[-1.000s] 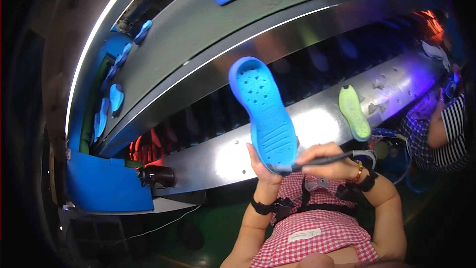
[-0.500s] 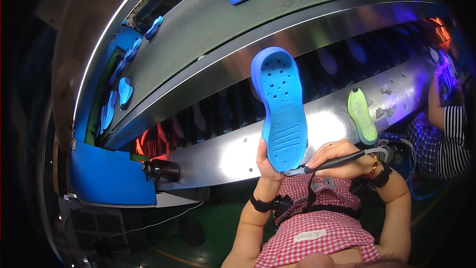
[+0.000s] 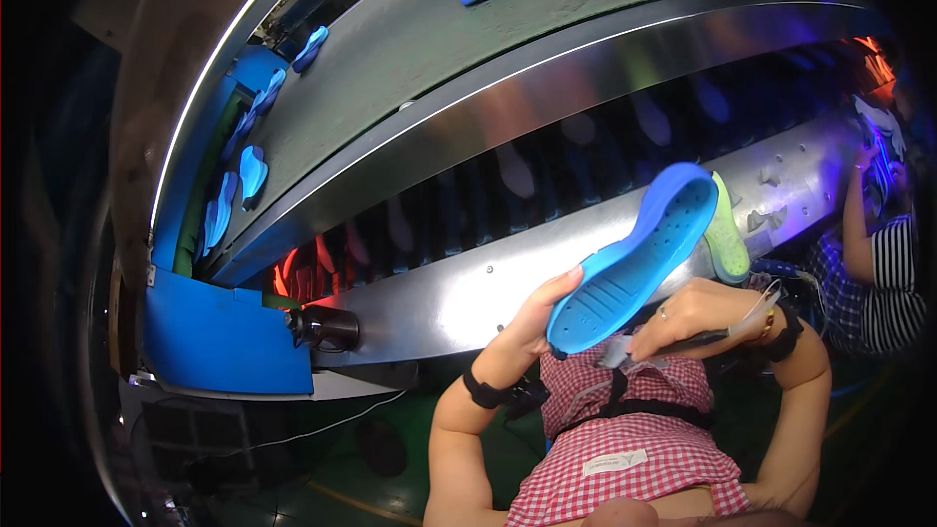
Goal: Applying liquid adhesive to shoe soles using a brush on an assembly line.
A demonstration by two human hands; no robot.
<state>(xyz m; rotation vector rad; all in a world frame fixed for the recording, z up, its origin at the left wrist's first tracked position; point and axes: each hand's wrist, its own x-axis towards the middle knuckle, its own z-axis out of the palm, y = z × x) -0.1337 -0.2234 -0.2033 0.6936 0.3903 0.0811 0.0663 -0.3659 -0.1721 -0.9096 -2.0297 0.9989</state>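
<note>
- While the blue sole (image 3: 625, 268) is held raised above the metal desk (image 3: 439, 307), its long axis is slanted from lower left to upper right.
- Its lower end is grasped at the left edge by the left hand (image 3: 543, 310), the nearer of the two.
- To the right of that end, a dark-handled tool (image 3: 615, 351) is gripped in the right hand (image 3: 685, 314), its grey tip pointed left, toward the sole (whether they touch cannot be told).
- Behind the sole's upper part, a yellow-green sole (image 3: 727, 234) is partly covered.
</note>
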